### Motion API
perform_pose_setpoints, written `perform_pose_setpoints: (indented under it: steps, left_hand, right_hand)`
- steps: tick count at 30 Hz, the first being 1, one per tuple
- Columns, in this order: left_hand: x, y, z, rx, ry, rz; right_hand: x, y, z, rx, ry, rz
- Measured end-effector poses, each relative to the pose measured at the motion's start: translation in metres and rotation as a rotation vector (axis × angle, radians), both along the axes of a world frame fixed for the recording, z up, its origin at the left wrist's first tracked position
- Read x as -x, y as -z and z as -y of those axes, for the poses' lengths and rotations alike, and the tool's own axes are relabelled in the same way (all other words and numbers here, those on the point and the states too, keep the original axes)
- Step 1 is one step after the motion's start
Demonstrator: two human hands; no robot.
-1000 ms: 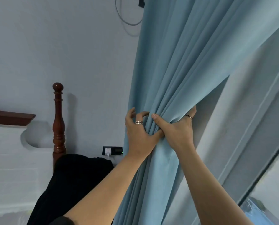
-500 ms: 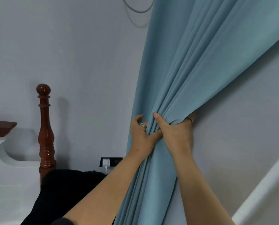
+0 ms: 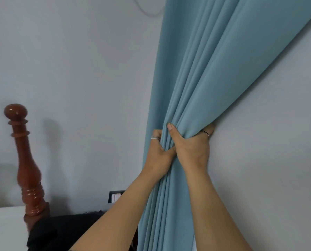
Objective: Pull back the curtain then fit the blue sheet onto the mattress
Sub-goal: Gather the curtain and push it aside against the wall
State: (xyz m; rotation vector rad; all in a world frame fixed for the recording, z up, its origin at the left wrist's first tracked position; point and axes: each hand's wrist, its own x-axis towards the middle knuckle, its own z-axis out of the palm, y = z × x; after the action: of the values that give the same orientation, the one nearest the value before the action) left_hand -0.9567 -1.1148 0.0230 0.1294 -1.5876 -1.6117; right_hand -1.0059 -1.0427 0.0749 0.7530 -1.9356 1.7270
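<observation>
Now left hand [image 3: 157, 156] and right hand [image 3: 191, 147] side by side, each grip clenched round bunched curtain [image 3: 214, 73]

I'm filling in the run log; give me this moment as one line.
step: pull back curtain | left hand: gripping curtain | right hand: gripping bunched folds | sheet, mattress: not identifiable

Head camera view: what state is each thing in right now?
Light blue fabric curtain: bunched into folds, pulled taut.
Left hand: closed on the curtain.
Right hand: closed on the curtain.
Reddish-brown turned wooden bedpost: upright.
Black wall socket: white plug inserted.
</observation>
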Motion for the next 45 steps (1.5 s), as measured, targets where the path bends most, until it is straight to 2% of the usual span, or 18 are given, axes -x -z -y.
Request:
perform_pose_setpoints:
  steps: [3, 7, 8, 11, 13, 17, 19, 21, 23, 24, 26, 28, 31, 36, 37, 39, 42, 45]
  left_hand:
    - [0.012, 0.0, 0.024, 0.145, -0.24, 0.001]
    - [0.024, 0.0, 0.07, 0.494, -0.749, -0.053]
    - [0.029, -0.002, 0.084, 0.531, -0.777, -0.077]
    - [0.039, -0.013, 0.112, 0.49, -0.603, -0.189]
    - [0.049, -0.029, 0.132, 0.498, -0.572, -0.256]
    - [0.075, -0.08, 0.161, 0.442, -0.485, -0.146]
    - [0.093, -0.095, 0.179, 0.51, -0.459, -0.107]
    - [0.111, -0.102, 0.197, 0.625, -0.49, -0.089]
    - [0.127, -0.102, 0.214, 0.73, -0.575, -0.052]
    - [0.136, -0.1, 0.224, 0.797, -0.629, -0.028]
    - [0.149, -0.092, 0.246, 0.977, -0.748, 0.049]
    - [0.16, -0.083, 0.267, 1.12, -0.81, 0.136]
    - [0.175, -0.077, 0.274, 1.134, -0.891, 0.159]
    - [0.175, -0.08, 0.271, 1.131, -0.869, 0.199]
    - [0.174, -0.082, 0.272, 1.135, -0.85, 0.216]
    - [0.171, -0.083, 0.272, 1.134, -0.83, 0.244]
    - [0.166, -0.084, 0.26, 1.144, -0.823, 0.269]
    - [0.159, -0.09, 0.241, 1.065, -0.824, 0.19]
  right_hand:
    - [0.017, -0.005, 0.029, -0.012, 0.009, 0.008]
    - [0.044, -0.016, 0.075, -0.08, 0.021, -0.009]
    - [0.054, -0.019, 0.089, -0.104, 0.032, -0.013]
    - [0.08, -0.02, 0.115, -0.207, 0.035, 0.037]
    - [0.098, -0.018, 0.133, -0.266, 0.021, 0.055]
    - [0.127, -0.012, 0.17, -0.456, 0.041, 0.006]
    - [0.14, -0.015, 0.19, -0.552, 0.073, -0.045]
    - [0.155, -0.018, 0.212, -0.446, 0.002, -0.053]
    - [0.169, -0.021, 0.235, -0.532, 0.015, -0.192]
    - [0.174, -0.021, 0.244, -0.583, 0.02, -0.194]
    - [0.17, -0.023, 0.253, -0.45, -0.024, -0.043]
    - [0.169, -0.013, 0.259, -0.504, 0.129, -0.117]
    - [0.175, -0.006, 0.262, -0.471, 0.114, -0.108]
    - [0.162, -0.012, 0.232, -0.423, -0.128, 0.025]
    - [0.153, -0.017, 0.224, -0.372, -0.071, -0.05]
    - [0.138, -0.042, 0.213, -0.2, 0.163, -0.353]
    - [0.129, -0.118, 0.206, -0.005, 0.369, -0.7]
    - [0.142, -0.197, 0.201, -0.027, 0.594, -0.871]
